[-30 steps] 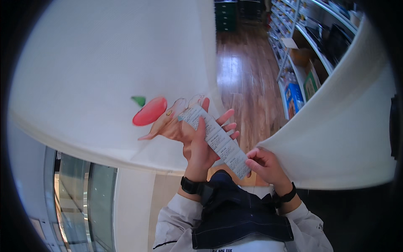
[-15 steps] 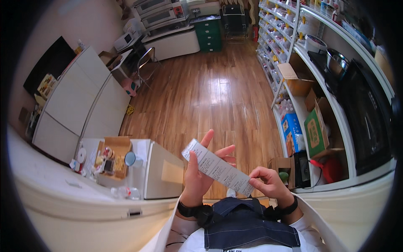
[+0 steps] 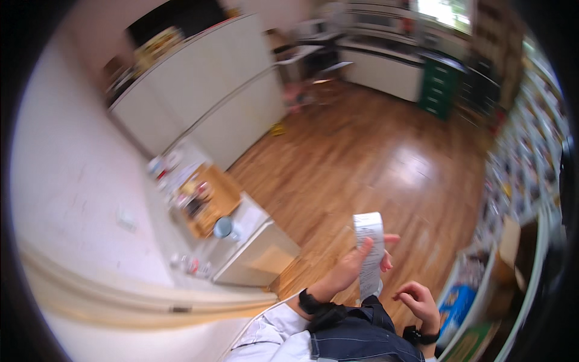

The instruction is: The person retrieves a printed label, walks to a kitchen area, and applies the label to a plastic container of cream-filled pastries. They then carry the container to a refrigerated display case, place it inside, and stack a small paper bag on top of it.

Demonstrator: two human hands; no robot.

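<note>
A long white paper slip (image 3: 370,250) with printed lines stands nearly upright in front of my chest, its top end curling over. My left hand (image 3: 356,265) holds it, thumb on the front and fingers behind. My right hand (image 3: 419,301) hovers just right of the slip's lower end with curled fingers, apart from it and holding nothing. A dark band sits on each wrist. A dark bag or apron (image 3: 356,338) hangs at my chest below the hands.
A low white cabinet (image 3: 253,253) to my left carries a wooden tray (image 3: 208,202) with small jars. Tall white cupboards (image 3: 211,96) line the far left. Shelves with packaged goods (image 3: 525,181) run along the right, a green drawer unit (image 3: 437,90) stands at the back. Wooden floor (image 3: 374,157) lies between.
The view swung from a white surface to the room. My right hand has let go of the slip's lower end; the slip turned from slanted to nearly upright in my left hand.
</note>
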